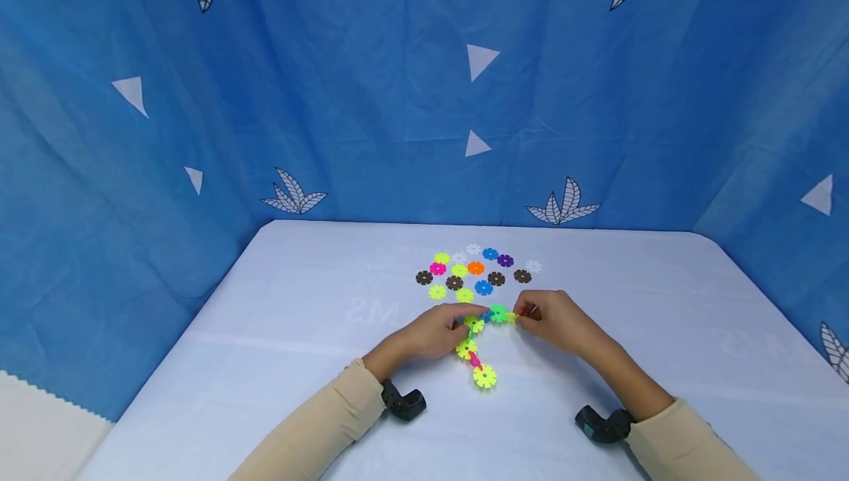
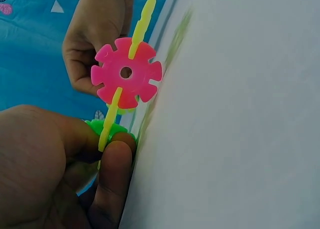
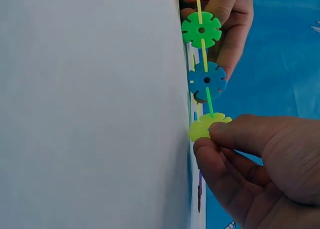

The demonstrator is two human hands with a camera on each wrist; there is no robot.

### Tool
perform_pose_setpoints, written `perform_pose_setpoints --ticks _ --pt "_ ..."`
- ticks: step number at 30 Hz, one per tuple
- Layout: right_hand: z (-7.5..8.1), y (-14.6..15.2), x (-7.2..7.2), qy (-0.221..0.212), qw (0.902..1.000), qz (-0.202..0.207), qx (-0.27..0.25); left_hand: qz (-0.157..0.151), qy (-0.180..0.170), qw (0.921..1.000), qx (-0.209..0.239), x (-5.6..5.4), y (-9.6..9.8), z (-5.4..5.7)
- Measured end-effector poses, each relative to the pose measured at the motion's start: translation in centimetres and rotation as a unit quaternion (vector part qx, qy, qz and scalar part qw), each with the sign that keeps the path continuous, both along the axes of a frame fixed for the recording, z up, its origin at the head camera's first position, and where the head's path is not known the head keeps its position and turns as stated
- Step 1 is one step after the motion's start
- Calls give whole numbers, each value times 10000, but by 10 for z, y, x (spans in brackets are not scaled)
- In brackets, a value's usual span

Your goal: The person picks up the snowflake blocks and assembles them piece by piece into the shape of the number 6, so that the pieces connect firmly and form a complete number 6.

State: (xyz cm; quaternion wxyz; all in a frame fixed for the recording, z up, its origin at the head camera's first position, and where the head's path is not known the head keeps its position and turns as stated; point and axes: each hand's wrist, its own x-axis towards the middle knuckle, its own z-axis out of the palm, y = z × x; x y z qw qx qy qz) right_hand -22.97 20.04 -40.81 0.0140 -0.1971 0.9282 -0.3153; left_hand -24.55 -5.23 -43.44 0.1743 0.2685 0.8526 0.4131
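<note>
A curved chain of slotted plastic flower discs, in yellow, pink, green and blue, lies between the two hands. My left hand point(image 1: 434, 330) grips the chain near its middle; in the left wrist view its thumb and fingers close around a green disc point(image 2: 95, 126), with a pink disc point(image 2: 110, 69) nearer the camera. At the chain's far right end, my right hand point(image 1: 557, 319) pinches a yellow disc point(image 3: 201, 130) between thumb and finger. That disc joins a green one seen edge-on, then a blue disc point(image 3: 215, 81). A yellow disc point(image 1: 485, 376) forms the near end.
Beyond the hands, several loose discs lie spread on the white table point(image 1: 265, 363), among them an orange disc point(image 1: 475, 268), a purple disc point(image 1: 505, 261) and a brown disc point(image 1: 424, 278). A blue patterned curtain point(image 1: 398, 98) stands behind and around the table.
</note>
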Motion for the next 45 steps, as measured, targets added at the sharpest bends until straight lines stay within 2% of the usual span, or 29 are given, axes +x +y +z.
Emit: perform_pose_setpoints --ticks 8,27,36,41,45 --pt "0 0 1 227 9997 7 -22 -30 -6 10000 90 1 1 4" --pt "-4 -8 3 166 9995 -215 -150 -213 -31 9998 15 2 3 5" --pt "-5 -10 1 -30 9996 -191 -195 -66 -89 9998 136 0 -2 -1" --pt "-5 -6 -1 -387 9991 -150 -63 -46 -145 9996 254 0 -3 -2" --pt "2 5 -2 -740 9970 -103 214 -61 -242 9990 382 0 -1 -3"
